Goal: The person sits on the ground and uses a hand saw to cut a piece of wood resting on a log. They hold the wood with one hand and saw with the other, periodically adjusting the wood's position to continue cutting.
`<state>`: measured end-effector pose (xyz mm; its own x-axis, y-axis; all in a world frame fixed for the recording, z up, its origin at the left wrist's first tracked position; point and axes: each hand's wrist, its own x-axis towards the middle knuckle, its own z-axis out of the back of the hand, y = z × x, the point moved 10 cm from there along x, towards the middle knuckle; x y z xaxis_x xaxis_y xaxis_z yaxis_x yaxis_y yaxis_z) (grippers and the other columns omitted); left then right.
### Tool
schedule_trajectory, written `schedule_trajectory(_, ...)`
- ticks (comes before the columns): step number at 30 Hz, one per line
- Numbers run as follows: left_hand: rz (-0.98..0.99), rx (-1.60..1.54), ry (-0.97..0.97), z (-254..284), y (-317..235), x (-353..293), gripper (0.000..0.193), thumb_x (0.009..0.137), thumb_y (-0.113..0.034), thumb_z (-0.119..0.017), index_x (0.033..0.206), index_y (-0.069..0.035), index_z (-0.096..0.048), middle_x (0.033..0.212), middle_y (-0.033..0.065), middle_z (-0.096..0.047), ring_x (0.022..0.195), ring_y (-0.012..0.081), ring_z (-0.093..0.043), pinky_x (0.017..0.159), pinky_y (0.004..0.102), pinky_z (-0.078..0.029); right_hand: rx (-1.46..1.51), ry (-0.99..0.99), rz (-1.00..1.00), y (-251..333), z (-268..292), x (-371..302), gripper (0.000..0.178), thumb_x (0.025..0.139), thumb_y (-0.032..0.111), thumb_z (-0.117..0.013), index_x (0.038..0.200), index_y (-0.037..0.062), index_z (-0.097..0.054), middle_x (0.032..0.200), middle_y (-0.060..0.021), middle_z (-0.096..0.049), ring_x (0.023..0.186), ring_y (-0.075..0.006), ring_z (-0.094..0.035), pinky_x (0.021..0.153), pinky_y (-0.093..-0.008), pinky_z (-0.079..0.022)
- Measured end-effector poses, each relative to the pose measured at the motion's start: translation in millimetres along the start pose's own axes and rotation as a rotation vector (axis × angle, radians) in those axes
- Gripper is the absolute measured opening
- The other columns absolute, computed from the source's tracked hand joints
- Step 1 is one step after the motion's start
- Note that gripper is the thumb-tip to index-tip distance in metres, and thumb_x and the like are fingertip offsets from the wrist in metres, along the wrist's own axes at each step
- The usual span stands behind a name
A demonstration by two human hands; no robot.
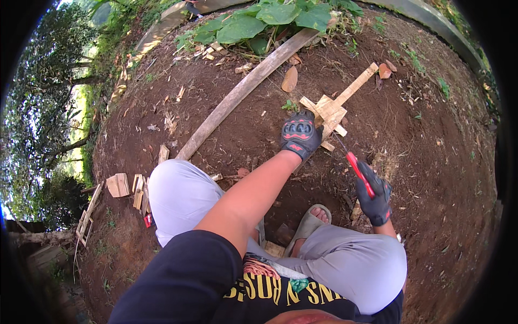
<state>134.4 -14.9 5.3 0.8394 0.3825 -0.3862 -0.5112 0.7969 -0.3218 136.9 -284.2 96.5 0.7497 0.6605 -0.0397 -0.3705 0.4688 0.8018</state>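
My left hand (300,134), in a black and grey glove with red trim, presses on a small group of crossed pale wooden pieces (331,112) on the soil. Its fingers curl at the near left edge of the wood, and their tips are partly hidden. A long wooden strip (357,83) sticks out from the group toward the upper right. My gloved right hand (374,193) is closed round a red-handled tool (360,174). From the handle a thin metal blade, seen almost edge-on, reaches to the near right side of the wood.
A long weathered plank (243,92) lies across the ground at left. Split wood blocks (117,185) and sticks rest beyond my left knee. A large-leaved green plant (275,16) grows at the far side. My sandalled foot (313,224) is below the wood.
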Motion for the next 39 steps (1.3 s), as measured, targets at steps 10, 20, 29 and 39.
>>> schedule_trajectory(10,-0.092,-0.029,-0.114,-7.9,-3.6,2.2,0.039,0.093,-0.037,-0.079,0.111,-0.002,-0.078,0.106,0.0229,-0.078,0.104,0.0407,-0.075,0.091,0.0522,-0.06,-0.027,0.033,-0.071,6.5,-14.7,11.3,0.045,0.102,0.019,-0.073,0.147,0.0167,-0.073,0.133,-0.0164,-0.079,0.11,-0.0359,-0.081,0.094,-0.0442,-0.063)
schedule_trajectory(20,-0.06,0.026,-0.03,-8.3,-2.9,1.8,0.045,0.094,-0.038,-0.077,0.122,-0.003,-0.077,0.114,0.0234,-0.078,0.107,0.042,-0.075,0.093,0.0534,-0.061,-0.051,0.085,-0.152,-10.6,26.6,-59.6,0.045,0.1,0.015,-0.075,0.145,0.0097,-0.073,0.131,-0.0213,-0.079,0.114,-0.0373,-0.08,0.097,-0.0449,-0.062)
schedule_trajectory(29,-0.092,0.029,-0.046,-12.2,-9.2,6.0,0.043,0.093,-0.04,-0.079,0.113,-0.002,-0.078,0.113,0.0236,-0.077,0.108,0.0397,-0.075,0.094,0.0518,-0.06,-0.037,-0.053,0.002,22.5,-9.6,28.4,0.042,0.103,0.02,-0.073,0.145,0.0197,-0.074,0.134,-0.0149,-0.079,0.104,-0.0354,-0.08,0.089,-0.0457,-0.064)
schedule_trajectory(39,-0.059,0.021,0.001,-7.9,-4.6,8.9,0.051,0.095,-0.044,-0.079,0.123,-0.002,-0.076,0.118,0.0255,-0.077,0.111,0.0419,-0.075,0.096,0.0531,-0.06,-0.051,0.037,-0.256,-14.2,30.5,-59.0,0.045,0.103,0.018,-0.076,0.147,0.0126,-0.073,0.142,-0.0182,-0.076,0.126,-0.0344,-0.077,0.109,-0.0444,-0.059)
